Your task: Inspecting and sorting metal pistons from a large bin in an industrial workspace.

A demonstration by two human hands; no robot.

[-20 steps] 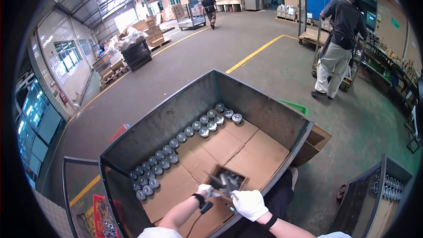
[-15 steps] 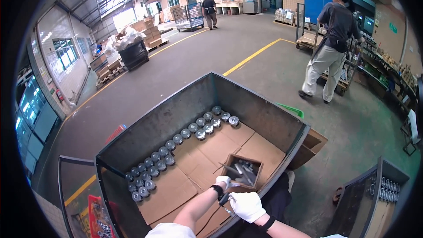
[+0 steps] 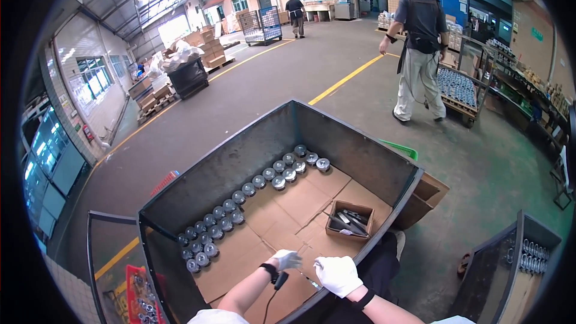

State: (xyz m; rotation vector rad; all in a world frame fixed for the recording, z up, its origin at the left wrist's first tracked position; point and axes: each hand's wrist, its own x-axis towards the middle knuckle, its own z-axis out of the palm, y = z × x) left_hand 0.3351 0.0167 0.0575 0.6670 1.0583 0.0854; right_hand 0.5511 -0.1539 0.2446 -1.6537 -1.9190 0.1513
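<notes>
My left hand, in a white glove with a black wrist strap and cord, hovers over the cardboard lining of a dark metal bin. Its fingers point right, loosely stretched, with nothing visible in them. Beside the bin's near edge, my right hand, also gloved, is curled closed; whatever lies inside its fingers is hidden. A thin, pale, blue-ended piece shows between the two hands. A small cardboard box with dark and grey hand tools sits ahead of my right hand. Rows of round, shiny metal pistons stand along the far left wall.
Right of the bin stands another dark container holding metal rings. A red crate of metal parts is at lower left. A person is beside a loaded trolley; another person is near a wire cage cart.
My left hand has moved left, away from the small box, whose tools now lie settled. My right hand stays nearly in place. The nearer person has moved left and turned from the trolley.
</notes>
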